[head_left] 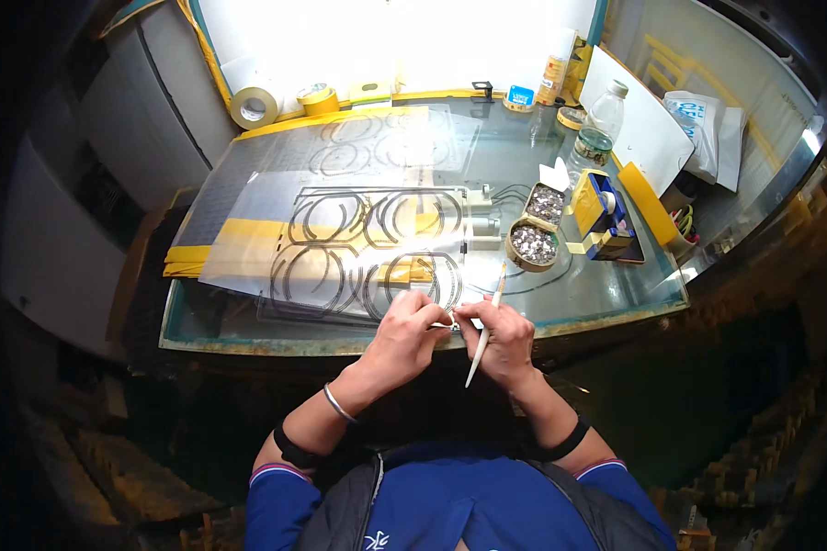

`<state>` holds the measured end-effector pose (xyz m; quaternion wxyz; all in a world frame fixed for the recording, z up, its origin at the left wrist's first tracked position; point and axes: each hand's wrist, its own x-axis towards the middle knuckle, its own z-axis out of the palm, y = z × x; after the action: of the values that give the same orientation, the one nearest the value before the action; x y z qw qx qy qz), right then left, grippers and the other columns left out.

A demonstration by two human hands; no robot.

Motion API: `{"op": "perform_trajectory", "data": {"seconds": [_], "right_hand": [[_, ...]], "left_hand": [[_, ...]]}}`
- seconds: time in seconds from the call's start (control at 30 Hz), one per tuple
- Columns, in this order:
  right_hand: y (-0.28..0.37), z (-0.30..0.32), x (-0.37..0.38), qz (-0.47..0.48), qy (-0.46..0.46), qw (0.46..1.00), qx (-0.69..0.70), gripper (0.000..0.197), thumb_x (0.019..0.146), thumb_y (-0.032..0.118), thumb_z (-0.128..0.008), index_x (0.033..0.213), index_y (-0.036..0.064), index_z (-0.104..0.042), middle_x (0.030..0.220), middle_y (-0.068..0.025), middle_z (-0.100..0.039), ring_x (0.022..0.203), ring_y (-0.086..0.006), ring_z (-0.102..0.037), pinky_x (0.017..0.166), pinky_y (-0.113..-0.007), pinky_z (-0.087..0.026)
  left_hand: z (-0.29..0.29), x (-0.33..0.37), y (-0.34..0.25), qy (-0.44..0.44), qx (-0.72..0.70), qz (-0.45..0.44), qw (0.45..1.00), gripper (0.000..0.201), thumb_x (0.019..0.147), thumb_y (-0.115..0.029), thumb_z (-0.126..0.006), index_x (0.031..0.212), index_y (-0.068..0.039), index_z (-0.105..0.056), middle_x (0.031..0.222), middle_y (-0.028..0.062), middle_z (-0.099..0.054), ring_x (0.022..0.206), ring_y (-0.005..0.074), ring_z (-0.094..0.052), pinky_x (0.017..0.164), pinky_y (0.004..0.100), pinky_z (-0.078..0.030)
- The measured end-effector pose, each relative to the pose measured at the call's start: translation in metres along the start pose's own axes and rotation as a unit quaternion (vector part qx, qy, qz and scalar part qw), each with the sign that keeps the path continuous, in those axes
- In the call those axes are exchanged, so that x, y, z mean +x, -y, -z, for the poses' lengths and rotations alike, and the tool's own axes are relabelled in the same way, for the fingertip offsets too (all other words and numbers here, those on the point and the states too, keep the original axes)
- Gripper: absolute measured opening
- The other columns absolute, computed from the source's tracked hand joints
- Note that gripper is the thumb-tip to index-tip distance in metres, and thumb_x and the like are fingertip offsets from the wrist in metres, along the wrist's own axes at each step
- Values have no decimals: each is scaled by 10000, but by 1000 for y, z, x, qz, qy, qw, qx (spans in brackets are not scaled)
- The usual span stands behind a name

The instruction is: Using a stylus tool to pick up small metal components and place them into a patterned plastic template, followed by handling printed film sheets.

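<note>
At the front edge of a glass-topped table (616,292), my two hands are close together with their fingertips nearly meeting. My left hand (408,332) is closed in a pinch on something small and pale that I cannot make out. Through the fingers of my right hand (504,338) runs a slim white brush (479,352), its tip pointing away from me. The right thumb and forefinger also pinch close to the small piece. Beneath and beyond my left hand lies a clear film sheet (354,248) printed with dark ring shapes.
Beyond my right hand stand two small tubs, a round one (533,244) and a squarer one (545,203), filled with shiny bits. A blue tape dispenser (606,220), a clear bottle (608,108) and a jar (593,147) stand farther right. Tape rolls (254,107) sit at the back left.
</note>
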<state>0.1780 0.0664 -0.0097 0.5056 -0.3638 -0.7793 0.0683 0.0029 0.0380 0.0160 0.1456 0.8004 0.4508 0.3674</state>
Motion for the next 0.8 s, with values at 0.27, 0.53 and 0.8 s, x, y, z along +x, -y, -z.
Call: {"op": "perform_trajectory", "data": {"seconds": [0.27, 0.53, 0.8], "right_hand": [[2, -2, 0, -7, -8, 1000, -1, 122, 753, 90, -730, 845, 117, -655, 741, -92, -649, 683, -276, -645, 567, -368, -497], [1, -3, 8, -74, 31, 993, -91, 102, 802, 122, -702, 887, 116, -645, 764, -102, -652, 729, -287, -645, 588, -372, -502], [44, 44, 27, -173, 134, 885, 411, 120, 877, 38, -662, 988, 5, -627, 924, -93, -700, 891, -149, -663, 818, -288, -514]], "left_hand": [[-1, -1, 4, -4, 8, -16, 1000, 108, 764, 29, -660, 840, -5, -591, 850, 133, -547, 832, 306, -545, 725, 378, -443], [14, -12, 0, -160, -15, -132, 978, 191, 726, 96, -688, 864, -30, -651, 846, 93, -586, 723, 226, -576, 620, 318, -461], [38, -26, -14, -213, 209, -311, 902, 274, 689, -29, -777, 904, -181, -701, 936, -34, -575, 786, 130, -547, 657, 269, -439]]}}
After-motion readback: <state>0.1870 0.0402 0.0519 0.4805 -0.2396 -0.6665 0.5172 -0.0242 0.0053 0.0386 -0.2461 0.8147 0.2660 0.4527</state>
